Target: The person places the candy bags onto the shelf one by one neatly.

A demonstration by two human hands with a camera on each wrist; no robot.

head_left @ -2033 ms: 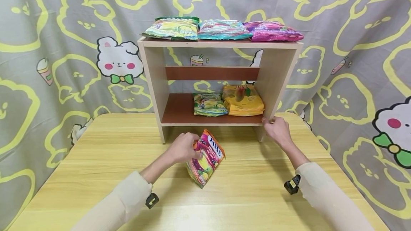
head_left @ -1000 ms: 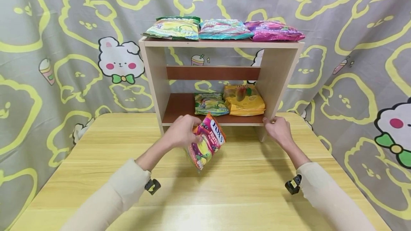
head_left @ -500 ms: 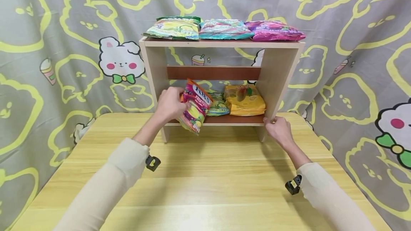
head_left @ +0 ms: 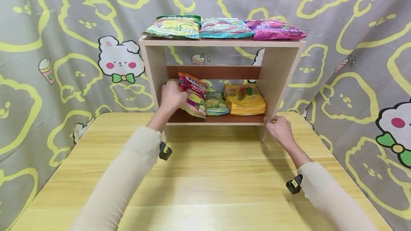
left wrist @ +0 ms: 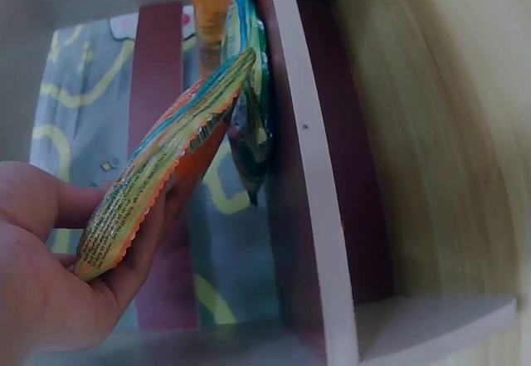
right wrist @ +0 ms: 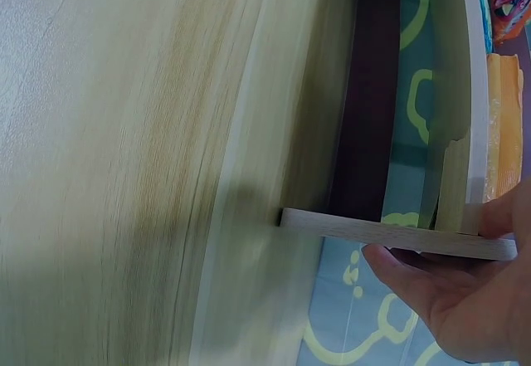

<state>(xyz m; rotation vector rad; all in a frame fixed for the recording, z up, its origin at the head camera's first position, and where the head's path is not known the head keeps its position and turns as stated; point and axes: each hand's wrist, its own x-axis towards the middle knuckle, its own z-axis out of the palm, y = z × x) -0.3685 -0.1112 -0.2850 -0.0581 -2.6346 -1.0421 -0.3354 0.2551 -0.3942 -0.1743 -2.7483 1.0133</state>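
Note:
My left hand (head_left: pixel 172 96) grips a purple and orange Fox's Fruits candy bag (head_left: pixel 196 97) by its left side. It holds the bag tilted over the lower board of a small wooden shelf (head_left: pixel 282 70). In the left wrist view the candy bag (left wrist: pixel 170 154) lies between thumb and fingers, its far end overlapping a green candy bag (left wrist: pixel 249 121). A yellow bag with a mango picture (head_left: pixel 245 103) sits to the right of the green one. At the shelf's lower right, my right hand (head_left: pixel 280 130) pinches the front edge of the side panel (right wrist: pixel 390 235).
On the shelf's top lie three candy bags: a green-yellow one (head_left: pixel 174 27), a teal one (head_left: pixel 226 29) and a magenta one (head_left: pixel 277 30). A brown rail (head_left: pixel 213 72) crosses the open back. The shelf stands on a wooden table (head_left: pixel 205 177) before a patterned grey curtain (head_left: pixel 80 24).
My left hand has lifted the Fox's candy bag from the table, moved it up and forward, and brought it into the lower compartment, left of the green bag. My right hand has stayed put.

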